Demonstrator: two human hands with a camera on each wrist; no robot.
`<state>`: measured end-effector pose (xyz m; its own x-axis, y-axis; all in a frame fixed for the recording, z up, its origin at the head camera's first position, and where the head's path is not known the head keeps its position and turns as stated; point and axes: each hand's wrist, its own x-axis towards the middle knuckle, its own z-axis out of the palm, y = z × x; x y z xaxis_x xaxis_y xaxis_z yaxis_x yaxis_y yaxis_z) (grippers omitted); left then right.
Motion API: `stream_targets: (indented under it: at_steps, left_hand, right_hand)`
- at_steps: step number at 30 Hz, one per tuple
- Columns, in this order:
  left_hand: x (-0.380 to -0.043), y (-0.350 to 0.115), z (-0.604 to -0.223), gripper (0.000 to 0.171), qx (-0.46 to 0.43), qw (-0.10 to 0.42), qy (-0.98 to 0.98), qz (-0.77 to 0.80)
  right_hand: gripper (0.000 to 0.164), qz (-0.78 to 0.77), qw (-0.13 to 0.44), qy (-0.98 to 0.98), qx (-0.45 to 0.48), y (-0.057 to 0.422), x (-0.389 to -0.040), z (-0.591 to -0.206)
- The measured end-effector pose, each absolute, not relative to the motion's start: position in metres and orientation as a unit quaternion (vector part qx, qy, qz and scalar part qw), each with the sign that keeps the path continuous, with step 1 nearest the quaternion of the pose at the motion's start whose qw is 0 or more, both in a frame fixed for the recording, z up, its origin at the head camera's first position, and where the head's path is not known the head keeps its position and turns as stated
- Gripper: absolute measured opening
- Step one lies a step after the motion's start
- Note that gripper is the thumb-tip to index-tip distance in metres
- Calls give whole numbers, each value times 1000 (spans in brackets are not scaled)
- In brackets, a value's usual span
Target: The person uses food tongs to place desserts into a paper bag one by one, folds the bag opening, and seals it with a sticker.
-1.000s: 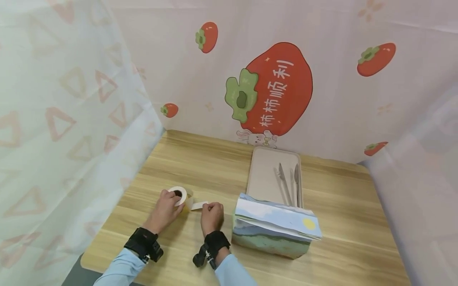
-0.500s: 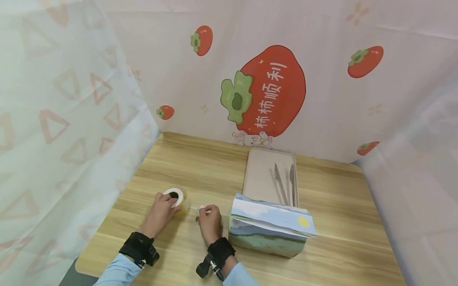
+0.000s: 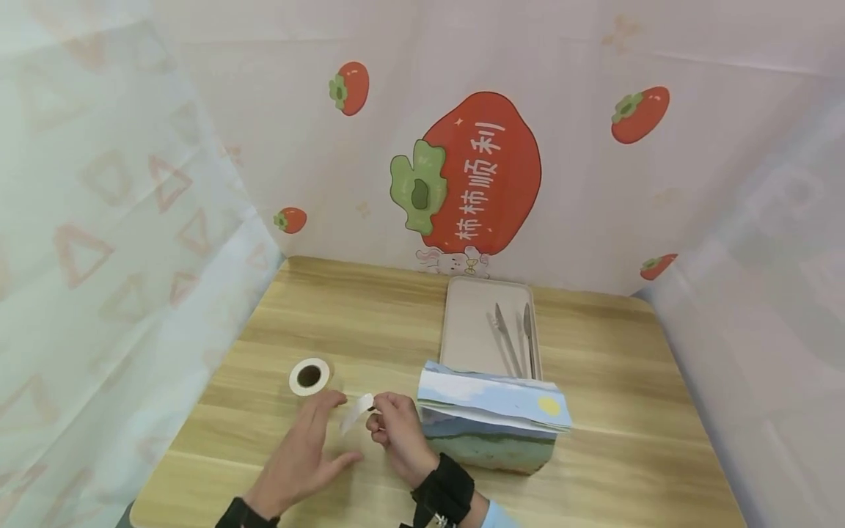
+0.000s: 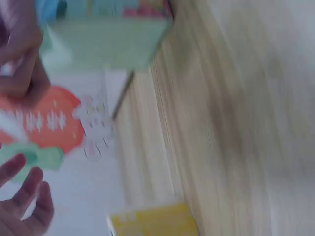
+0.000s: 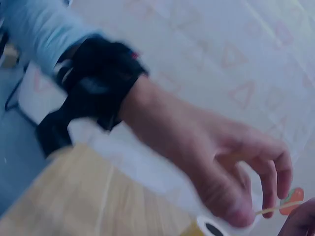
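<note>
In the head view my right hand [image 3: 404, 433] pinches one end of a short whitish strip of tape [image 3: 356, 413] above the table. My left hand [image 3: 300, 451] is held beside it, fingers and thumb spread apart around the strip's free end, gripping nothing. Just beyond the left fingers a roll of tape [image 3: 295, 381] lies flat, with a white top and dark core. Its yellow side [image 4: 155, 223] shows in the left wrist view. A box [image 3: 485, 444] with a landscape print and folded paper-like layers on top stands right of my right hand.
Behind the box lies a beige tray [image 3: 465, 323] with a knife [image 3: 507, 337] and a second knife [image 3: 527, 330] on it. The wooden table [image 3: 634, 440] meets a printed curtain [image 3: 568, 220] at the back, with more curtain on both sides.
My left hand has let go of the roll and drawn nearer to me, toward the strip. The right hand has turned and raised the strip, now off the roll. The head view has shifted.
</note>
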<state>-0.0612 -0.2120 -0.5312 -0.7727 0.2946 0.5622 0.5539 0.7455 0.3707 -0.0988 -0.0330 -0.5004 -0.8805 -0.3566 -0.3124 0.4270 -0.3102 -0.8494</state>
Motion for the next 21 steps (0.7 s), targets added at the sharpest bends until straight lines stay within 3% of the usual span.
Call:
stream_targets:
  at_steps: [9,14,21]
  left_hand:
    - [-47,-188,-516,39,-253,309,-868,-296]
    - [-47,-187,-509,32,-259,360,-838,-317]
    - [-47,-188,-498,32,-255,370,-818,-359]
  right_hand:
    - [7,-836,299,452,88,-17,-88,-482]
    - [6,-839,309,432,112,-13,-84,-481]
    - [5,-840,329,415,115,-4,-80,-482]
